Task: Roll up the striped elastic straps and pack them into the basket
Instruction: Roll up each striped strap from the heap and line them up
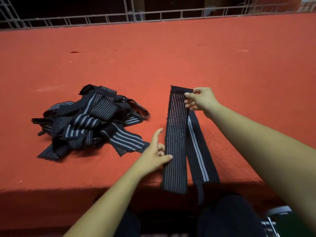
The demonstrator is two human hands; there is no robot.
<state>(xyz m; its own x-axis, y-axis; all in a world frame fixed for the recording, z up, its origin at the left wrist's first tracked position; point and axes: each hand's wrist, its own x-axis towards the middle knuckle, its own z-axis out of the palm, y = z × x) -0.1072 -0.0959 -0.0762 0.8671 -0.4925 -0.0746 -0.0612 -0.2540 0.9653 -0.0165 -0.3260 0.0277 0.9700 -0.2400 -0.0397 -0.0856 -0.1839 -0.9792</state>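
A long black strap with thin white stripes (176, 137) lies flat on the red table, its near end hanging over the front edge. My right hand (200, 100) pinches its far end between thumb and fingers. My left hand (156, 154) rests against the strap's left edge about halfway down, thumb on the fabric and index finger pointing away. A second black strap with a double white stripe (198, 151) lies just to the right, partly under the first. A tangled pile of similar striped straps (89, 122) sits to the left. No basket is in view.
The red cloth-covered table (153, 57) stretches far back to a metal railing (153, 16). My dark-trousered knees (227, 216) are under the front edge. A metal object with a green part (280, 218) shows at the bottom right.
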